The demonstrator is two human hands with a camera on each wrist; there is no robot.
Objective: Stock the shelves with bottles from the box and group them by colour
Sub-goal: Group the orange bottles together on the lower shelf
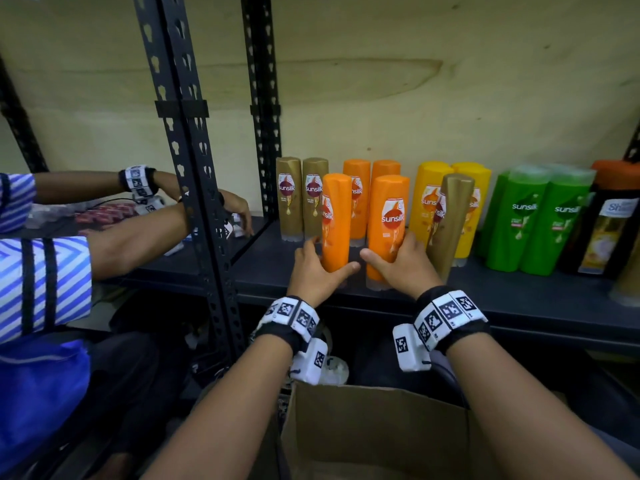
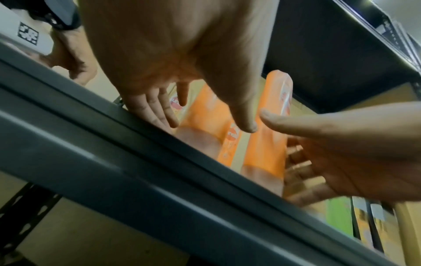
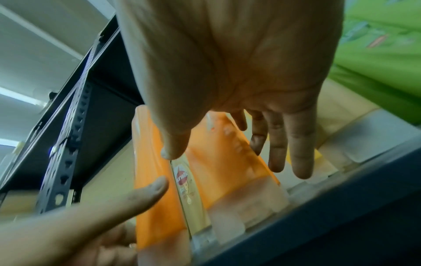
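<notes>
Two orange bottles stand at the front of the dark shelf (image 1: 485, 292). My left hand (image 1: 329, 258) spans the left orange bottle (image 1: 335, 216), thumb across its base and straight fingers on its left side. My right hand (image 1: 388, 247) spans the right orange bottle (image 1: 388, 216) the same way, thumb in the gap between the two bottles. In the left wrist view, my left hand (image 2: 209, 122) has straight, spread fingers. My right hand (image 3: 223, 158) also has straight fingers, beside the right orange bottle (image 3: 227, 171). A gold bottle (image 1: 450, 226) leans just right of my right hand.
Behind stand two gold bottles (image 1: 301, 199), two more orange ones (image 1: 360, 188), yellow ones (image 1: 429, 192), green ones (image 1: 533, 220) and a dark bottle (image 1: 609, 220). The cardboard box (image 1: 374, 427) is below my wrists. Another person's arms (image 1: 138, 233) work left of the rack upright (image 1: 194, 168).
</notes>
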